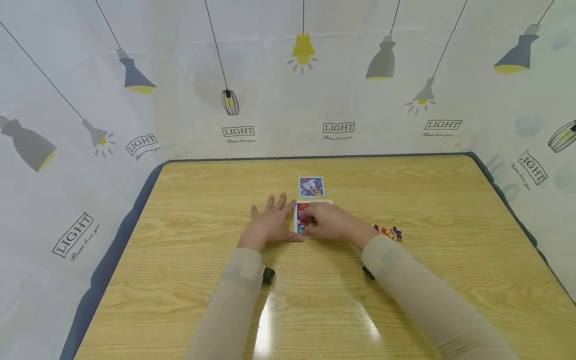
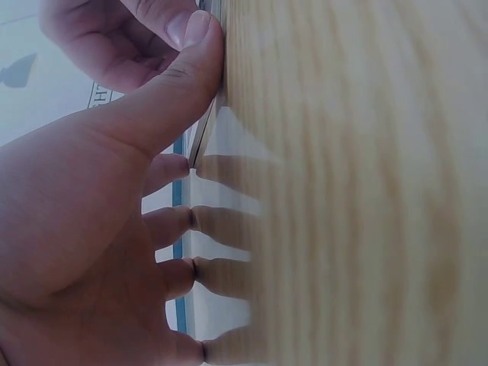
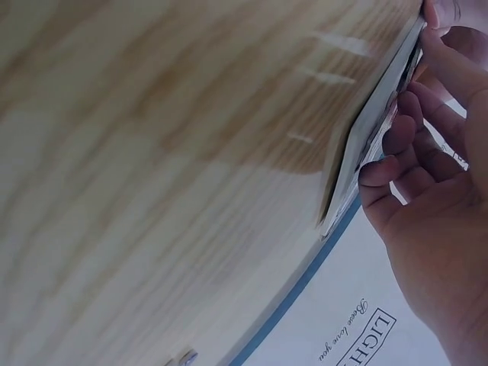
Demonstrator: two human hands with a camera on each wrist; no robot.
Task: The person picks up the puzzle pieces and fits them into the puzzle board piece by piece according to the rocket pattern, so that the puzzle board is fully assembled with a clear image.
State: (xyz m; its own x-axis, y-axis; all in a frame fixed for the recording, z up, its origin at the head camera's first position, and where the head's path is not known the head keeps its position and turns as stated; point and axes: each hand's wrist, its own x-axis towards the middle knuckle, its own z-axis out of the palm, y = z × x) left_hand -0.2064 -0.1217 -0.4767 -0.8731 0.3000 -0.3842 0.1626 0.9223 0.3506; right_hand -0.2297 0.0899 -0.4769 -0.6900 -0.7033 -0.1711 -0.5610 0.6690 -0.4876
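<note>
A thin, square picture puzzle board (image 1: pixel 299 226) with a pale border and a red and blue print lies flat on the table. My left hand (image 1: pixel 270 225) rests beside its left edge, fingers spread and fingertips on the tabletop. The left thumb (image 2: pixel 164 103) lies along the board's near left corner. Over the board, my right hand (image 1: pixel 330 221) bends its fingers down onto the picture and covers much of it. In the right wrist view, the right fingertips (image 3: pixel 398 137) are at the board's face, the thumb close to the left thumb. I cannot tell whether they pinch a piece.
Just beyond the board lies a square picture card (image 1: pixel 311 186) showing a white figure on blue. Orange and purple puzzle pieces (image 1: pixel 394 233) lie to the right, partly behind my right forearm. The wooden table (image 1: pixel 202 200) has a dark blue edge, with a lamp-printed curtain (image 1: pixel 270 60) behind.
</note>
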